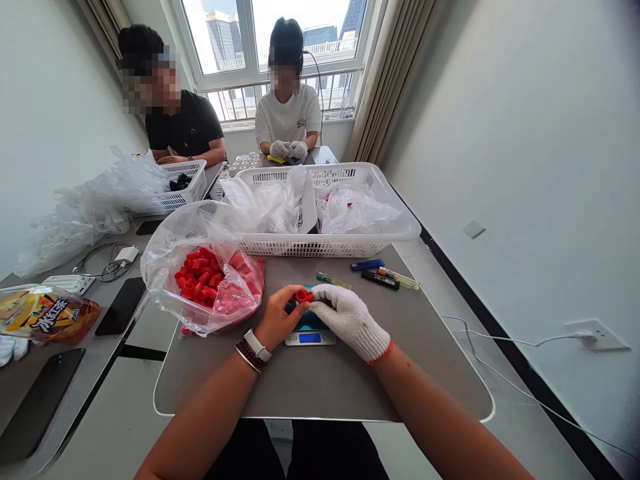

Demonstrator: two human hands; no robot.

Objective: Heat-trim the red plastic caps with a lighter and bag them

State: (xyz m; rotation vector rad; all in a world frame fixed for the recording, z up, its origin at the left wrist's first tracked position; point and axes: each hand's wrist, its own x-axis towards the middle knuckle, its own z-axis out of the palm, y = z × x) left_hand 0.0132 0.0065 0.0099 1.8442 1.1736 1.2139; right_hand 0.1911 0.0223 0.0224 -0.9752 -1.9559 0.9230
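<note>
Between my two hands is a red plastic pipe fitting, its round opening facing me. My left hand, bare with a watch and beads at the wrist, pinches it from the left. My right hand, in a white knit glove with a red cuff, grips it from the right. Just below them a small digital scale lies on the table, its blue display lit and its teal top partly hidden by my hands. To the left stands an open clear plastic bag full of red elbow fittings.
A white basket with plastic bags spans the table's back. Lighters and a black marker-like stick lie right. Phones and a tea bottle lie left. Two people sit opposite, one wearing gloves.
</note>
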